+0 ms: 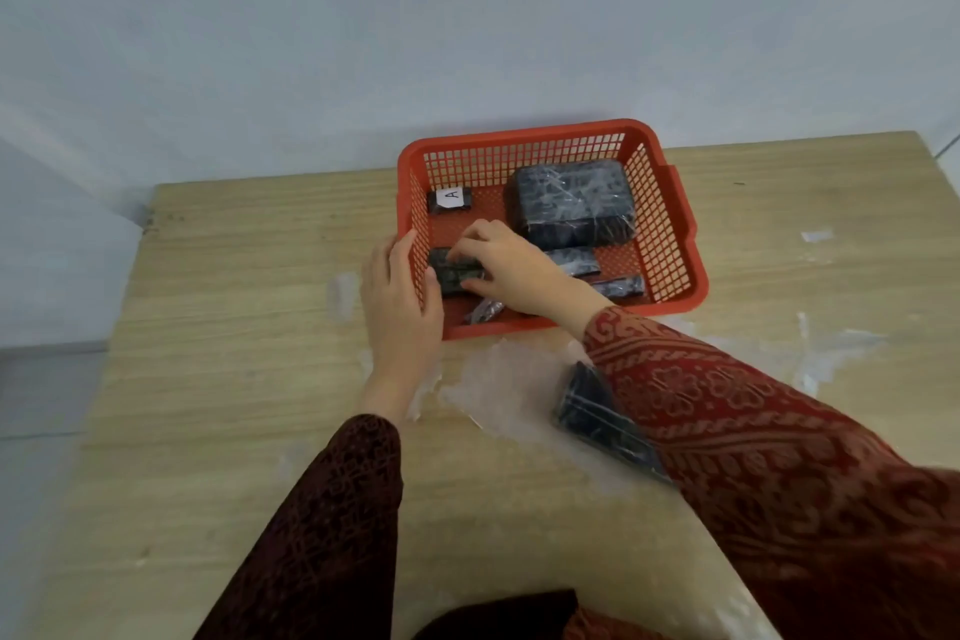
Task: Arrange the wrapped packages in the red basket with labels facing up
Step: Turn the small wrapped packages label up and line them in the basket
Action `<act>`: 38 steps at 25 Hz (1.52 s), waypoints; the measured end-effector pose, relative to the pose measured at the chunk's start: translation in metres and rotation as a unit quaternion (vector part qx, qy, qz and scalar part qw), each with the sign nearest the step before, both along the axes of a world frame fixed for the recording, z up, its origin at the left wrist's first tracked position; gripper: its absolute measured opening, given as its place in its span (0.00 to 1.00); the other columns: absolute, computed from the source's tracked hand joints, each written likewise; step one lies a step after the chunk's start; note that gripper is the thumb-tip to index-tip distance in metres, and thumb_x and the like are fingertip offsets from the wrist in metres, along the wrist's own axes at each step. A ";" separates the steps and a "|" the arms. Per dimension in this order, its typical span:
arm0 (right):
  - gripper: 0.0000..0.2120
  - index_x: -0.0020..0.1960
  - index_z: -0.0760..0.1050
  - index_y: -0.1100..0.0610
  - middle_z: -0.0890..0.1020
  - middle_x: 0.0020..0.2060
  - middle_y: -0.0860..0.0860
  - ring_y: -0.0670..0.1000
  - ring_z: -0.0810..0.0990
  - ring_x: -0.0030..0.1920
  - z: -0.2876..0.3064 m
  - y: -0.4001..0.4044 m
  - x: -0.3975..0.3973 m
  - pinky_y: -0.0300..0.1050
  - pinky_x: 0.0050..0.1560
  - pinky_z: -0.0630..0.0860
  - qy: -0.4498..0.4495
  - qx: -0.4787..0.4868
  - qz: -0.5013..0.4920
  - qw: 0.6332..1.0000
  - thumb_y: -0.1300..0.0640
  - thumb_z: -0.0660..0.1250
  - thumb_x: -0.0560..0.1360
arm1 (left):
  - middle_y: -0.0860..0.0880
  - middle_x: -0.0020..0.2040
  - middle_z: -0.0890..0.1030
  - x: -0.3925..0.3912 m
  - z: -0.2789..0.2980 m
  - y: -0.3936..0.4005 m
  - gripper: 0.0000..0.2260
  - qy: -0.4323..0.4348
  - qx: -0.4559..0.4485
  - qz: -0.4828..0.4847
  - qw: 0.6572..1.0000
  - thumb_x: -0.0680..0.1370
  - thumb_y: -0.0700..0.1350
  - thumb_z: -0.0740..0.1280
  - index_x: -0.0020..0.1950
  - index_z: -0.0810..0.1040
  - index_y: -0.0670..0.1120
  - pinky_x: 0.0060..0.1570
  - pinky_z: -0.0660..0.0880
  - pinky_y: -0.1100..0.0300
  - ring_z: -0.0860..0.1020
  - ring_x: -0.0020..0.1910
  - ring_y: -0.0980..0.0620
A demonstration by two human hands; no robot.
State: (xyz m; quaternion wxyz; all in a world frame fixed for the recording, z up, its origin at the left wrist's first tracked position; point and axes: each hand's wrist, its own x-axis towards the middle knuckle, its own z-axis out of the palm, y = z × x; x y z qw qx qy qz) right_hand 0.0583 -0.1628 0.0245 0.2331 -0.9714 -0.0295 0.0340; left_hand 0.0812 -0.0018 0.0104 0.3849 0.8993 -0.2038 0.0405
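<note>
A red mesh basket (670, 203) sits at the table's far side. Inside it lie a large black wrapped package (571, 205), a small package with a white "A" label facing up (450, 199), and several small dark wrapped packages (574, 261). My right hand (511, 263) reaches into the basket and grips a small dark package (453, 273) at its left front. My left hand (397, 307) rests against the basket's left wall from outside, fingers apart. Another black wrapped package (597, 418) lies on the table under my right sleeve.
The basket stands on a wooden table (234, 327) against a pale wall. Crumpled clear plastic wrap (504, 390) lies in front of the basket, with more scraps (815, 237) to the right. The table's left edge drops to a grey floor.
</note>
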 end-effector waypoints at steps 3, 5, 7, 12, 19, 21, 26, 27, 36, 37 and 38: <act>0.30 0.65 0.66 0.58 0.70 0.62 0.58 0.59 0.68 0.61 -0.027 0.011 0.025 0.56 0.57 0.73 0.071 -0.116 -0.003 0.991 0.52 0.74 0.68 | 0.40 0.74 0.62 0.016 -0.012 -0.010 0.25 0.068 -0.006 -0.012 0.998 0.80 0.41 0.59 0.77 0.56 0.42 0.71 0.63 0.47 0.61 0.74 0.44; 0.34 0.64 0.64 0.58 0.69 0.61 0.58 0.60 0.68 0.61 -0.039 0.013 0.031 0.56 0.55 0.72 0.081 -0.140 -0.008 0.987 0.52 0.76 0.65 | 0.42 0.78 0.57 0.015 -0.022 -0.013 0.28 0.084 -0.017 -0.014 0.996 0.81 0.42 0.58 0.78 0.50 0.44 0.72 0.62 0.49 0.58 0.76 0.46; 0.31 0.63 0.65 0.58 0.70 0.60 0.58 0.59 0.68 0.59 -0.043 0.006 0.041 0.55 0.54 0.71 0.093 -0.114 0.009 0.989 0.55 0.76 0.65 | 0.43 0.78 0.58 0.014 -0.029 -0.012 0.27 0.091 -0.046 -0.011 0.995 0.81 0.42 0.56 0.78 0.49 0.45 0.71 0.64 0.52 0.60 0.75 0.48; 0.13 0.53 0.74 0.61 0.75 0.50 0.57 0.55 0.74 0.49 -0.030 -0.027 0.079 0.48 0.48 0.70 0.211 0.043 0.023 0.976 0.52 0.64 0.76 | 0.56 0.70 0.64 0.015 -0.033 -0.009 0.25 0.097 -0.111 -0.013 0.989 0.82 0.41 0.54 0.78 0.51 0.48 0.64 0.58 0.76 0.63 0.68 0.64; 0.16 0.62 0.67 0.60 0.75 0.44 0.50 0.50 0.76 0.42 -0.032 -0.044 0.094 0.45 0.42 0.70 0.210 0.061 -0.005 0.976 0.57 0.65 0.77 | 0.53 0.72 0.66 0.013 -0.035 -0.008 0.24 0.104 -0.134 -0.009 0.985 0.82 0.42 0.52 0.78 0.51 0.50 0.67 0.63 0.66 0.64 0.69 0.64; 0.23 0.67 0.64 0.59 0.74 0.57 0.56 0.56 0.75 0.55 -0.034 -0.045 0.093 0.49 0.54 0.73 0.171 0.037 -0.008 0.985 0.57 0.68 0.75 | 0.53 0.71 0.67 0.013 -0.035 -0.008 0.24 0.107 -0.135 -0.005 0.985 0.83 0.42 0.52 0.78 0.51 0.50 0.66 0.64 0.65 0.66 0.69 0.61; 0.35 0.69 0.64 0.62 0.70 0.61 0.57 0.55 0.69 0.60 -0.041 -0.035 0.083 0.47 0.61 0.70 0.113 -0.015 0.018 0.993 0.52 0.75 0.69 | 0.61 0.65 0.65 0.013 -0.035 -0.009 0.24 0.109 -0.134 -0.003 0.985 0.83 0.42 0.53 0.78 0.52 0.50 0.60 0.61 0.77 0.62 0.62 0.76; 0.36 0.70 0.64 0.62 0.69 0.61 0.57 0.56 0.68 0.60 -0.042 -0.033 0.082 0.49 0.62 0.70 0.108 -0.036 0.026 0.993 0.51 0.75 0.69 | 0.61 0.66 0.64 0.013 -0.035 -0.009 0.24 0.111 -0.134 -0.003 0.985 0.83 0.42 0.53 0.78 0.52 0.50 0.60 0.60 0.78 0.62 0.62 0.76; 0.27 0.69 0.65 0.58 0.70 0.68 0.57 0.58 0.68 0.67 -0.032 -0.033 0.070 0.54 0.65 0.66 0.007 -0.160 0.018 0.987 0.53 0.69 0.74 | 0.58 0.68 0.66 0.011 -0.034 -0.009 0.24 0.120 -0.139 -0.003 0.983 0.82 0.42 0.53 0.78 0.52 0.50 0.64 0.61 0.72 0.63 0.65 0.71; 0.27 0.68 0.67 0.57 0.71 0.67 0.57 0.58 0.68 0.67 -0.027 -0.036 0.063 0.54 0.64 0.67 -0.002 -0.136 0.027 0.990 0.53 0.70 0.73 | 0.58 0.68 0.66 0.012 -0.034 -0.009 0.24 0.118 -0.138 -0.005 0.983 0.82 0.42 0.53 0.78 0.52 0.50 0.64 0.62 0.72 0.63 0.65 0.72; 0.26 0.66 0.69 0.57 0.73 0.64 0.56 0.57 0.70 0.64 -0.022 -0.040 0.055 0.52 0.61 0.69 -0.007 -0.110 0.049 0.993 0.53 0.72 0.71 | 0.58 0.68 0.65 0.012 -0.034 -0.010 0.24 0.116 -0.138 -0.005 0.984 0.82 0.42 0.53 0.78 0.52 0.50 0.63 0.61 0.73 0.63 0.63 0.74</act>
